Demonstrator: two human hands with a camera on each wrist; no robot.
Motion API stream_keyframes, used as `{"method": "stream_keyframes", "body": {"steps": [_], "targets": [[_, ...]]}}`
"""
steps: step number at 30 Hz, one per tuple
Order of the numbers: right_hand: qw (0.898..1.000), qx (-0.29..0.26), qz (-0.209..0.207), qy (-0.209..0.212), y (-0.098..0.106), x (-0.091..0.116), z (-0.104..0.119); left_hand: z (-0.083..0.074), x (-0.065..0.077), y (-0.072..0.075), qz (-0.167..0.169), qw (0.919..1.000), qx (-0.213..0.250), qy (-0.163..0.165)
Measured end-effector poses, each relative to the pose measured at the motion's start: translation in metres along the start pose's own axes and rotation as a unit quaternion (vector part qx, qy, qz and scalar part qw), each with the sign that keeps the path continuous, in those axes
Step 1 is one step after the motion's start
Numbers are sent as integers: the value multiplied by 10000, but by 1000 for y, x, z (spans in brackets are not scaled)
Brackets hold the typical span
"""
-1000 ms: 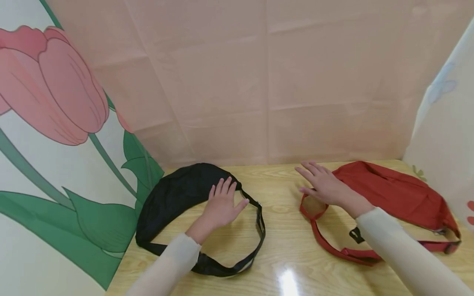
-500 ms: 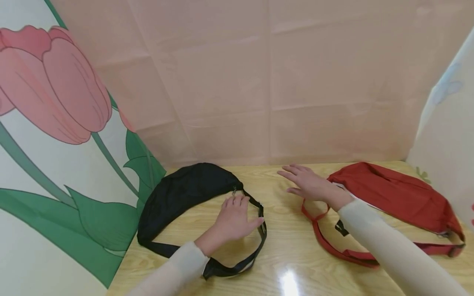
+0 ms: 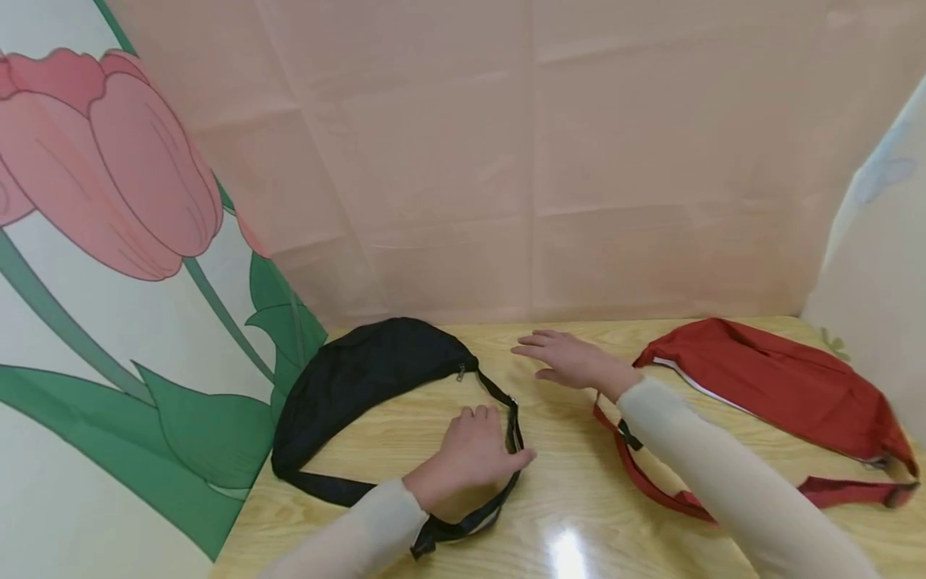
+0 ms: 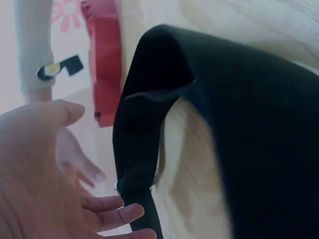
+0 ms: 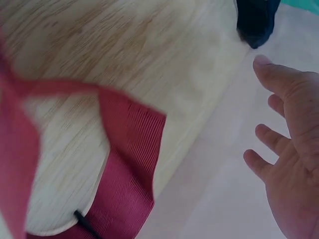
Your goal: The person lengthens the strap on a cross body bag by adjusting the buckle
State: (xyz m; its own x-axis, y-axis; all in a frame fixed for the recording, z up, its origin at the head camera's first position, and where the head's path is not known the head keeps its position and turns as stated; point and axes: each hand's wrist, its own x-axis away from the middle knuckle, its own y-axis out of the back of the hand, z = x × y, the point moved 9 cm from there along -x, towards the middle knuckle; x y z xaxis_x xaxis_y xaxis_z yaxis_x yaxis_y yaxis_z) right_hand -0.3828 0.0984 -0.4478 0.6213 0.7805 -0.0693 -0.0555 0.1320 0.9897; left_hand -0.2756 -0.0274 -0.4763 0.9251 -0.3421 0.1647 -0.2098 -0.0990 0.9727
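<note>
A black waist bag [image 3: 369, 370] lies on the table at the left, its strap [image 4: 134, 154] looping toward the front. Over the right part of that loop is my left hand [image 3: 473, 450], thumb spread and fingers slightly bent. In the left wrist view its fingertips [image 4: 132, 214] overlap the strap without curling round it. My right hand [image 3: 571, 360] hovers between the two bags, fingers extended and nothing held. To its right lies a red waist bag [image 3: 767, 378]. The forearm partly hides its red strap [image 5: 132, 149].
A wood-grain table [image 3: 564, 474] carries both bags. Behind it hangs a plain pinkish cloth [image 3: 448, 161]. A tulip-printed panel [image 3: 145, 322] stands along the left, and a pale panel [image 3: 878, 322] along the right. A black buckle [image 3: 629, 435] shows beside the right sleeve.
My left hand has moved right and toward the front, off the black bag's body, its fingers bending more. My right hand has shifted left, away from the red bag.
</note>
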Motion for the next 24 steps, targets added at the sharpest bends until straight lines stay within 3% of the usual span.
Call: {"method": "stream_keyframes", "body": {"steps": [7, 12, 19, 24], "targets": [[9990, 60, 350, 260, -15, -23, 11, -5, -2, -18, 304, 9994, 53, 143], [9984, 140, 402, 379, -22, -38, 18, -11, -5, -28, 378, 9993, -11, -43], [9928, 749, 645, 678, -37, -56, 36, -17, -6, -33, 435, 9985, -131, -293], [9875, 1123, 669, 877, -41, -62, 44, -22, -5, -33, 230, 9980, -221, -551]]}}
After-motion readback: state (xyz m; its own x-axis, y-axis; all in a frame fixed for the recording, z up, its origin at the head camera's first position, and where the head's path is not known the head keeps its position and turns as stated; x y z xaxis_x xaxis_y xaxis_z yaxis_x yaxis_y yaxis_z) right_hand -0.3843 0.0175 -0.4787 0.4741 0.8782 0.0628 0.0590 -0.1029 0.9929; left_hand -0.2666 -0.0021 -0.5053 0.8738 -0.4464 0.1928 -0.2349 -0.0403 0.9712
